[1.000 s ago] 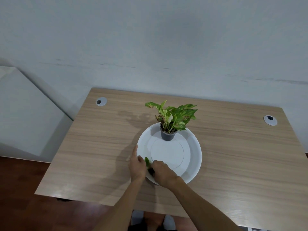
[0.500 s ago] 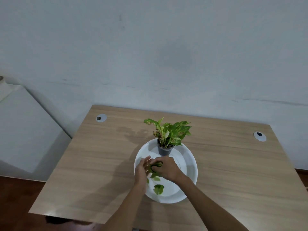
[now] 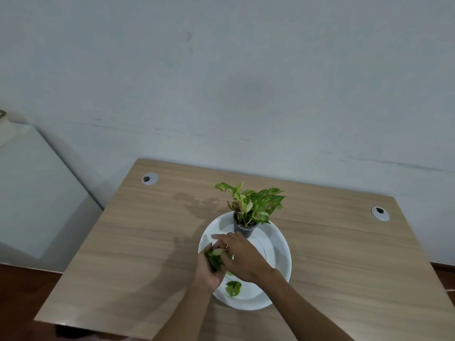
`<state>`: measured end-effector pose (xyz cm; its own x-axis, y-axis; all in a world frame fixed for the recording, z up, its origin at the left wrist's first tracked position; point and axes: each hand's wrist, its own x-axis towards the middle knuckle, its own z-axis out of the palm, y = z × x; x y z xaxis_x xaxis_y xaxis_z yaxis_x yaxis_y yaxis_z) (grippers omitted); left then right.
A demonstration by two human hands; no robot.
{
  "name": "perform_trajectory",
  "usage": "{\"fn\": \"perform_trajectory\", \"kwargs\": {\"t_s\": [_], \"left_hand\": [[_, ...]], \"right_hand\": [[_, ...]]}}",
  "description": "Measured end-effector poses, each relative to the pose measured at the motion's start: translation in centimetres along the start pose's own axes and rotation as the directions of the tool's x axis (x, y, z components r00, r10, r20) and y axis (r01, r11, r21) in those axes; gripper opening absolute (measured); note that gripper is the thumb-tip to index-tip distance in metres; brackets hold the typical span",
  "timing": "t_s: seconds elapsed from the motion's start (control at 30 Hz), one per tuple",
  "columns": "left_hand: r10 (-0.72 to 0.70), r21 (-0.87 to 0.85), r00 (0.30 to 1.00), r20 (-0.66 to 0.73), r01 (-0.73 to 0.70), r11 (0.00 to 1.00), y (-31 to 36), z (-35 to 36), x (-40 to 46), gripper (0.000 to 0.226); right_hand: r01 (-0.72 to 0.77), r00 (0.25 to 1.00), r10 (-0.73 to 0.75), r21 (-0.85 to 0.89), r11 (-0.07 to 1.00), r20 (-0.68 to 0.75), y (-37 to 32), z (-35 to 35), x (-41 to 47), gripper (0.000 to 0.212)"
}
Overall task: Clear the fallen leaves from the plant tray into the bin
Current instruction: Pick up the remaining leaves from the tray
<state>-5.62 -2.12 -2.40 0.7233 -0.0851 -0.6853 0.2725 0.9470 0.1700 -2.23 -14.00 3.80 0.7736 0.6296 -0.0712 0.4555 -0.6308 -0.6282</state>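
Note:
A round white plant tray (image 3: pixel 280 244) lies on the wooden table, with a small potted plant (image 3: pixel 248 207) in a dark pot at its far edge. My left hand (image 3: pixel 208 269) is cupped over the tray's left side and holds a bunch of green fallen leaves (image 3: pixel 214 259). My right hand (image 3: pixel 242 255) lies against it from the right, fingers spread over the bunch. One loose leaf (image 3: pixel 233 288) rests on the tray floor just below my hands. No bin is in view.
The wooden table (image 3: pixel 138 254) has two grey cable grommets, one at the far left (image 3: pixel 150 179) and one at the far right (image 3: pixel 380 213). A pale wall stands behind it. A white cabinet (image 3: pixel 32 200) stands to the left, over dark floor.
My hands have moved from the tray's near left rim to its middle and gathered leaves. One leaf now lies exposed on the tray floor. The view has tilted upward.

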Motion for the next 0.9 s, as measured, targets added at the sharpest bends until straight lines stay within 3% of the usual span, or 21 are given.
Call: {"fn": "perform_trajectory", "kwargs": {"t_s": [0.13, 0.2, 0.27, 0.37, 0.47, 0.63, 0.9], "left_hand": [[0.006, -0.069, 1.000, -0.001, -0.006, 0.998, 0.8, -0.3, 0.3, 0.037], [0.034, -0.089, 0.999, -0.020, -0.035, 0.995, 1.2, -0.7, 0.4, 0.039], [0.047, -0.118, 0.998, -0.032, -0.050, 0.992, 1.8, -1.3, 0.4, 0.039], [0.055, -0.181, 0.997, -0.048, -0.063, 0.981, 2.8, -2.3, 0.7, 0.040], [0.057, -0.196, 0.997, -0.046, -0.065, 0.978, 3.5, -2.3, 1.1, 0.043], [0.077, -0.195, 0.997, -0.015, -0.078, 0.978, 3.9, -2.0, 1.3, 0.043], [0.059, -0.191, 0.998, -0.015, -0.061, 0.980, 3.9, -1.9, 1.5, 0.044]], "right_hand": [[-0.102, 0.974, 0.141, 0.212, 0.972, -0.178, 1.0, 0.2, -0.2, 0.038], [-0.175, 0.944, 0.228, 0.223, 0.959, -0.238, 2.6, 0.8, -0.4, 0.033], [-0.245, 0.944, 0.271, 0.147, 0.958, -0.187, 4.2, 1.4, -1.0, 0.031], [-0.290, 0.955, 0.292, -0.042, 0.956, 0.057, 5.4, 3.1, -2.1, 0.040], [-0.189, 0.945, 0.238, -0.219, 0.957, 0.224, 5.1, 5.1, -2.3, 0.056], [0.196, 0.954, -0.047, -0.500, 0.843, 0.295, 4.2, 8.1, -1.0, 0.057], [0.369, 0.902, -0.154, -0.533, 0.762, 0.404, 6.0, 7.1, -3.3, 0.058]]}}
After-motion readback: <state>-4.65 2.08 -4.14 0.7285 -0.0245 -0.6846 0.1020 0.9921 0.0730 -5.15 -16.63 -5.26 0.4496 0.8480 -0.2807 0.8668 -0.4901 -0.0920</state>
